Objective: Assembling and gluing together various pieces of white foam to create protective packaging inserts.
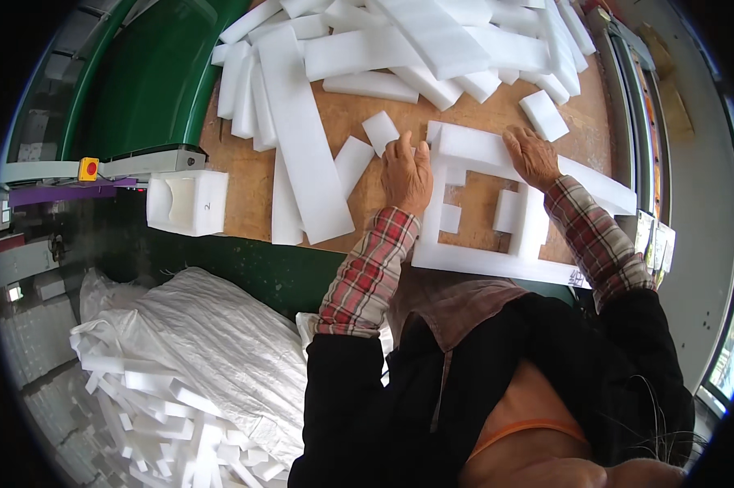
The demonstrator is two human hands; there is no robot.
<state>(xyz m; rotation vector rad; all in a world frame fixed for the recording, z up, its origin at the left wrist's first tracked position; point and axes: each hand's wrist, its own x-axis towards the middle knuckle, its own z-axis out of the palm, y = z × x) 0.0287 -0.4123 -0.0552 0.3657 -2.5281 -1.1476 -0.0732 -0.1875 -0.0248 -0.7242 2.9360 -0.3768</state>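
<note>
On the worktable lies a white foam frame (497, 264) with a rectangular opening and short foam pieces jutting into it. A long white foam bar (590, 183) lies slantwise over its far side, its right end sticking out past the frame. My right hand (534, 159) is closed over the far edge of this bar. At the frame's far left corner my left hand (408, 175) has its fingers bent together, the thumb beside the foam; what they hold, if anything, is hidden. Just left of those fingers sits a small foam block (380, 132). Another small block (544, 115) lies beyond my right hand.
Foam strips are heaped at the back of the brown tabletop (343, 110). Long flat strips (302, 138) lie left of my left hand. A hollowed foam block (186, 203) sits at the left corner, near a red button (89, 169). A white sack (212, 325) and foam offcuts (172, 407) lie below.
</note>
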